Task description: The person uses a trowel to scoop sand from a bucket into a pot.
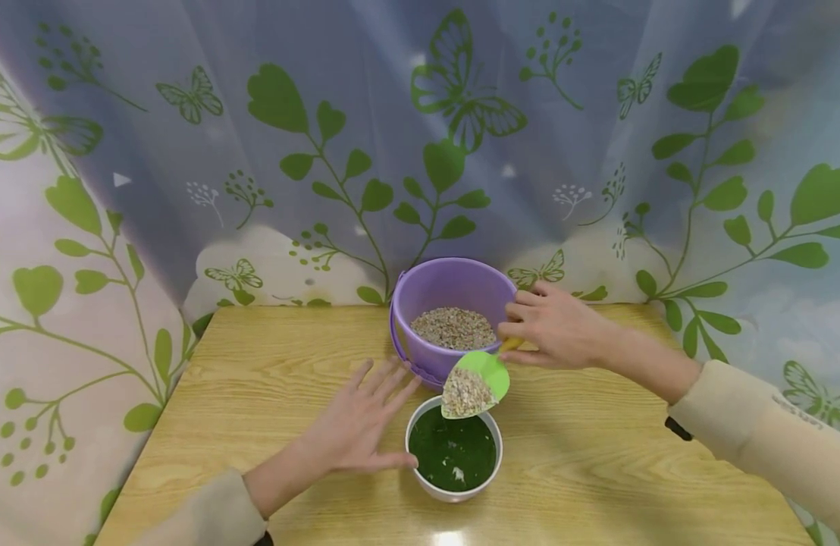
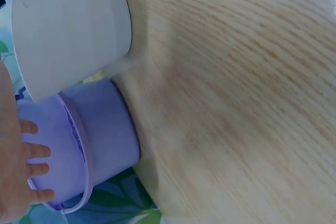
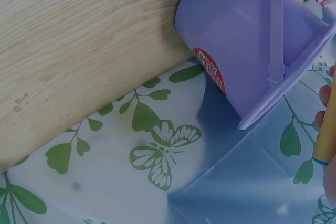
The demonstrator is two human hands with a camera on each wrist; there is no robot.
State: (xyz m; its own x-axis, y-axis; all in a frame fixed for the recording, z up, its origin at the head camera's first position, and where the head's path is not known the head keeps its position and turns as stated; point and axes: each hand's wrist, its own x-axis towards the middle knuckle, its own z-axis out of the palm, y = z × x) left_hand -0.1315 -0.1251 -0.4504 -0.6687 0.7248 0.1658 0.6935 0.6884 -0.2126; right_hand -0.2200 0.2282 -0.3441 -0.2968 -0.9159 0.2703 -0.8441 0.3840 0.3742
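Observation:
My right hand [image 1: 553, 326] grips the yellow handle [image 3: 328, 124] of a small scoop with a green blade [image 1: 496, 370]. Mixed pale grain fills the blade, which hangs tilted over the far rim of a white pot [image 1: 449, 497] with a dark green inside. A few pale bits lie in the pot. Behind it stands a purple bucket [image 1: 454, 277], part filled with the same grain [image 1: 454, 326]. With fingers spread, my left hand [image 1: 355, 428] is to the left of both; its thumb is at the pot's rim, and whether it touches cannot be told.
Pot and bucket stand upright on a wood-grain table [image 1: 290, 349]. A curtain [image 1: 365, 152] with green leaves and butterflies hangs right behind the bucket and along both sides. The bucket's purple handle [image 2: 86, 182] is folded down along its side.

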